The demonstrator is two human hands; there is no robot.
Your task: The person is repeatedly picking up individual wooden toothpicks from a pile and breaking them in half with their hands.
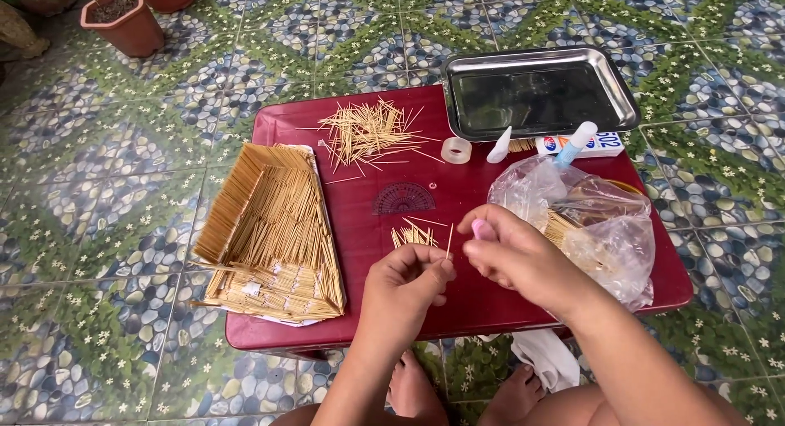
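Note:
My left hand [406, 280] pinches a thin wooden toothpick [450, 239] upright over the dark red table [458, 303]. My right hand [511, 254] hovers just right of it, fingers curled around a small pink object [483, 228]. A small bunch of toothpicks [413, 235] lies on the table just beyond my hands. A structure built of toothpicks [274, 230], shaped like a roof, sits at the table's left side. A loose heap of toothpicks [368, 132] lies at the back.
A clear plastic bag [601, 230] holding more sticks lies right of my hands. A steel tray [540, 95], tape roll [456, 150], white cap [499, 146], glue bottle [576, 141] and protractor [404, 199] sit behind. A terracotta pot [123, 21] stands on the tiled floor.

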